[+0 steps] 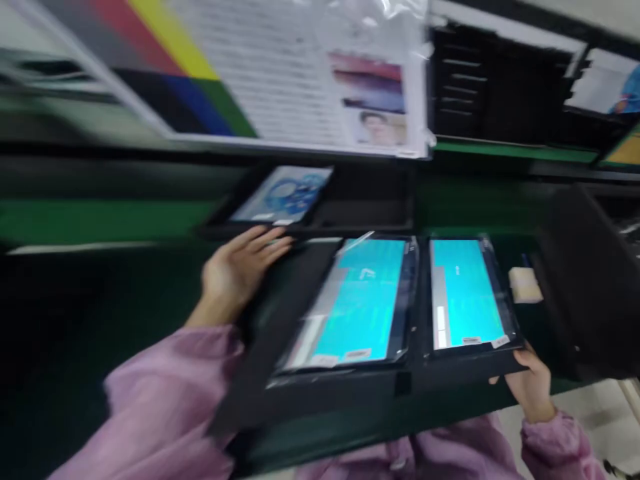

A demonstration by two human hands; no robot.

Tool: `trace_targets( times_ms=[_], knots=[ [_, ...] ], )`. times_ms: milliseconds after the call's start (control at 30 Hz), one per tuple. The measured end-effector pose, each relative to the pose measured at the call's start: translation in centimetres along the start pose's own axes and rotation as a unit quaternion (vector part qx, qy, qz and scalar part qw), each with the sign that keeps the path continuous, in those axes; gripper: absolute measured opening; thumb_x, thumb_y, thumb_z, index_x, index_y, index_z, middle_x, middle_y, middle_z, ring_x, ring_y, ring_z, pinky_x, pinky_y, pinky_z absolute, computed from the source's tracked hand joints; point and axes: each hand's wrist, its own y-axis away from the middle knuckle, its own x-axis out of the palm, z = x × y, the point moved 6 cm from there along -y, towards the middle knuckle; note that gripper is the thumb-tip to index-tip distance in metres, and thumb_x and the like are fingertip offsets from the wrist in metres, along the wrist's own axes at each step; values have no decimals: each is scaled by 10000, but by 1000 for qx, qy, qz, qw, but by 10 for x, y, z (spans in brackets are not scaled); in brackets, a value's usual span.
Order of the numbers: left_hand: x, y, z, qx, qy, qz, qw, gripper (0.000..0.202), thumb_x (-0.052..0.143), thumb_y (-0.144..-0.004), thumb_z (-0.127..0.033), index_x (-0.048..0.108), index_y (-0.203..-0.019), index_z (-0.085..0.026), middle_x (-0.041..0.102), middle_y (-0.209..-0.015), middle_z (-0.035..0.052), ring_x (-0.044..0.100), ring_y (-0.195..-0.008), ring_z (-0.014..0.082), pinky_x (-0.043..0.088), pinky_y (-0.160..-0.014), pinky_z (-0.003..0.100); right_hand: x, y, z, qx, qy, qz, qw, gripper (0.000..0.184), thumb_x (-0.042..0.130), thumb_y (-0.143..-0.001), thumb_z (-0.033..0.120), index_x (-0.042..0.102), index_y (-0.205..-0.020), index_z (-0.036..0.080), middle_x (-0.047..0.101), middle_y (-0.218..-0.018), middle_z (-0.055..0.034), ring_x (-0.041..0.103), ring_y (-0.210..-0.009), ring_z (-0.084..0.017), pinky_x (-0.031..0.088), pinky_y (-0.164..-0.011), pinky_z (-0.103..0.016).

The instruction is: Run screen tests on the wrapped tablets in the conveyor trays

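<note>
A black tray [300,287] lies tilted on the green bench and carries two flat panels with bright cyan faces, one in the middle [357,303] and one on the right [467,293]. My left hand [240,270] rests at the tray's far left corner, fingers stretched out along its edge. My right hand [530,387] grips the tray's near right corner, thumb on top. Both sleeves are pink. The whole picture is smeared by motion.
Behind, a second black tray [350,200] holds a panel with a blue pattern [285,193]. A printed sheet with colour bars [260,67] hangs above. A pale block [525,283] sits right of the tray, beside a dark box [590,280].
</note>
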Motion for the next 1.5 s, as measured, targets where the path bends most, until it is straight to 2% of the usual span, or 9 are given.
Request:
trace_targets(
  times_ms=[167,267,367,467,600,767,967,1333,1500],
  knots=[
    [-23,49,42,-113,99,-44,988,663,621,-862,-525,576,-1394,-132,615,-1519,189,583,-1419,367,389,-1265,624,-41,6,9,51,118,32,991,489,704,-825,528,758,-1276,345,773,-1240,-86,716,-1205,-419,635,-990,-597],
    [-20,73,40,-109,136,-37,984,708,749,-729,-354,618,-1393,-145,631,-1502,183,551,-1453,383,332,-1295,618,-37,8,46,26,349,69,934,584,749,-866,613,684,-1414,423,650,-1478,-79,636,-1337,-424,644,-986,-598],
    [-31,93,36,-91,118,-71,986,708,713,-685,-293,651,-1383,-185,651,-1489,140,516,-1484,380,293,-1314,612,7,10,105,-105,503,88,854,751,717,-939,580,435,-1625,457,401,-1684,-62,577,-1391,-428,594,-1056,-666],
    [-38,115,32,-79,88,-87,989,716,663,-697,-294,650,-1408,-211,634,-1514,107,459,-1529,365,253,-1340,591,68,8,147,-271,534,81,797,531,594,-1031,446,515,-1555,485,351,-1697,6,344,-1568,-409,359,-1262,-716],
    [-36,152,23,-95,17,-77,992,769,730,-734,-295,595,-1489,-246,527,-1626,72,335,-1600,359,200,-1368,552,149,-3,112,-365,607,272,652,417,558,-1022,310,678,-1417,370,390,-1691,-19,363,-1552,-409,417,-1217,-698],
    [-36,199,12,-144,-42,-23,988,784,770,-887,-423,475,-1604,-307,327,-1750,62,237,-1635,385,209,-1351,592,176,-18,62,-352,636,345,594,427,550,-1048,332,674,-1457,317,380,-1706,-74,345,-1568,-397,390,-1228,-707],
    [-35,218,4,-165,-56,8,985,723,759,-932,-557,503,-1562,-312,266,-1772,70,216,-1640,393,187,-1352,592,144,-24,91,-356,641,267,626,353,475,-1121,446,802,-1165,319,465,-1651,-53,350,-1561,-424,420,-1167,-746],
    [-23,217,7,-154,-101,-27,982,791,652,-968,-528,311,-1642,-293,329,-1739,63,231,-1639,364,252,-1360,569,48,-7,89,-117,547,174,810,683,619,-1013,657,350,-1622,506,210,-1766,-16,331,-1570,-439,430,-1160,-779],
    [-20,217,9,-129,-159,-29,978,858,673,-976,-599,287,-1629,-199,292,-1724,179,254,-1622,400,233,-1352,601,51,-7,93,-162,535,160,814,564,606,-1032,622,475,-1558,465,233,-1755,-14,257,-1602,-437,311,-1234,-781]
  ],
)
